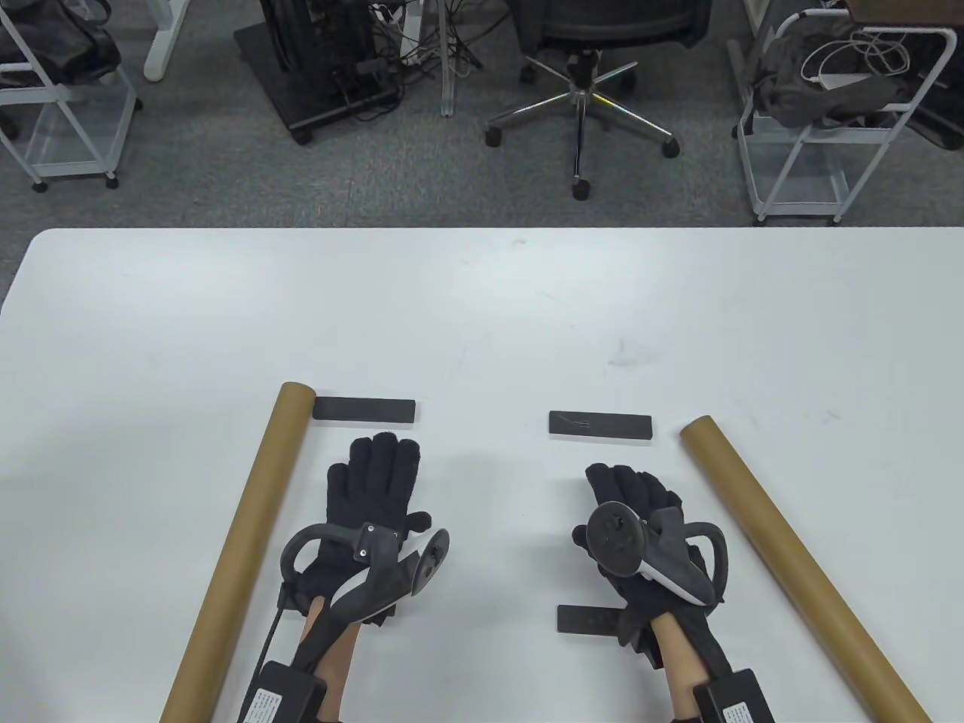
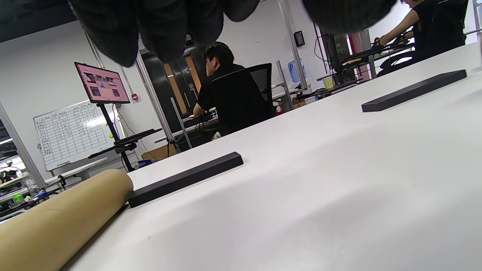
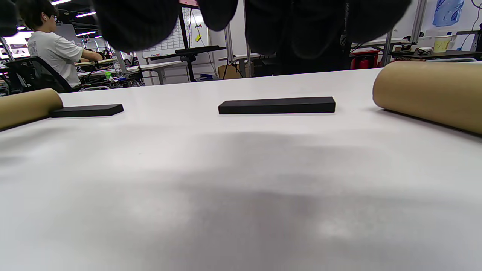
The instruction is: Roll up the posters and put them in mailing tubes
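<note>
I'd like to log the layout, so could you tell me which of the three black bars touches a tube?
The far left bar: its end meets the left tube. The far right bar and near bar lie apart from both tubes.

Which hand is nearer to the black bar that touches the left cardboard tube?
The left. The left hand lies just below that black bar, its fingertips close to it. The right hand lies farther along the table, on the far side of the left hand.

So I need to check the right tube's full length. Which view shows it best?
The table view: the right tube runs from its far end down to the bottom edge, beside the right hand. The right wrist view shows only its far end. The left wrist view shows only the other tube.
</note>
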`<state>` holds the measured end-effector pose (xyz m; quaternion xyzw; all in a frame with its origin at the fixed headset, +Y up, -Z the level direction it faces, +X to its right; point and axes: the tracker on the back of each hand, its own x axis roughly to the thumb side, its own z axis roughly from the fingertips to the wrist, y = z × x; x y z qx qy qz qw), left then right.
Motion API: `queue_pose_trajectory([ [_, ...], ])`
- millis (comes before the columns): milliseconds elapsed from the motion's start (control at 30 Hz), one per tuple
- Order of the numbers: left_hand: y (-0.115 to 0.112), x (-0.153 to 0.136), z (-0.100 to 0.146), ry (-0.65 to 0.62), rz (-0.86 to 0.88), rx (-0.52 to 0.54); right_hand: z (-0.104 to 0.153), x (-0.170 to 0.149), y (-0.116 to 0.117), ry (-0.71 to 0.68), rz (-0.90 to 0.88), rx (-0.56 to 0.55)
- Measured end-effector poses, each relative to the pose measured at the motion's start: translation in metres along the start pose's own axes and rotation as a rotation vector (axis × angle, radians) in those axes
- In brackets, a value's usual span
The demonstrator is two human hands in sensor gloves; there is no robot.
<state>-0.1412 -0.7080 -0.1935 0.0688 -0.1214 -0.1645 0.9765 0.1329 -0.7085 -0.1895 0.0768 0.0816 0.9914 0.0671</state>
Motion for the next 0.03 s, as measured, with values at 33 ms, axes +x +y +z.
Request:
queue_pose_trajectory([
  [33, -0.0002, 0.0001, 0.0000, 0.000, 0.001, -0.001, 0.0002, 0.0001, -0.0003, 0.001, 0.001, 0.002],
])
